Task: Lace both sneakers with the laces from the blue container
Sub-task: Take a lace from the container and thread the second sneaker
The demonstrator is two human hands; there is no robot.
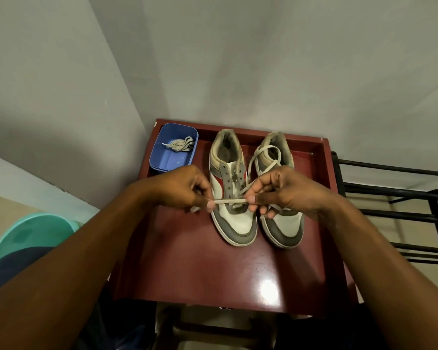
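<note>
Nearest, at seven o'clock of the view, a green basin [31,236] sits on the floor beside the dark red table [200,261]. Over the table's middle both hands hold one pale lace [229,200] taut between them. The left hand [185,188] has its fingers curled and pinches one end between thumb and forefinger, while the right hand [286,190] pinches the lace likewise at three o'clock of it. The rest of the lace trails up in a loop over the collar of the right sneaker [286,233]. The stretched span lies just above the toe-end eyelets of the left sneaker [234,223], whose eyelets look bare, so this seems the very start of lacing the first shoe. Next the tip must be steered into a lowest eyelet, which calls for a fine pinch near the aglet. Farther back, at eleven o'clock of the table, the blue container [159,160] holds the second lace [182,144], coiled. A black rack [402,193] stands at three o'clock.
</note>
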